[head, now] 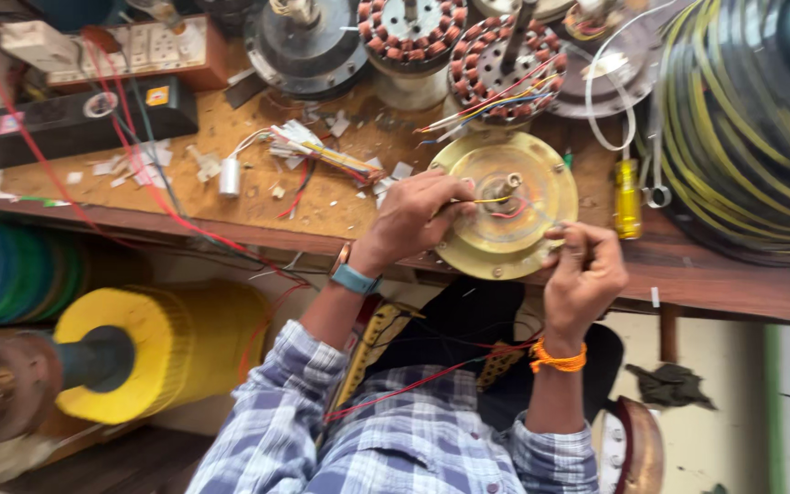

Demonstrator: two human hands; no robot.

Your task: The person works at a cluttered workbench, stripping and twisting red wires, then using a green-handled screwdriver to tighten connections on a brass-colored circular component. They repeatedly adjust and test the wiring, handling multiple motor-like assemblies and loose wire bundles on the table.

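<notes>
Brass motor cover, partly behind both hands

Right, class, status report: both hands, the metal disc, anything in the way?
Left hand pinching yellow wire. Right hand gripping brass disc rim. Screwdriver beside disc, apart.

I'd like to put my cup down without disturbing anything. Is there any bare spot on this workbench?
Barest is the dark wooden edge right of the right hand, below the wire coil. A scrap-dotted patch lies between the white capacitor and the left hand. The back row of motor stators and the brass-coloured motor cover are crowded.
</notes>
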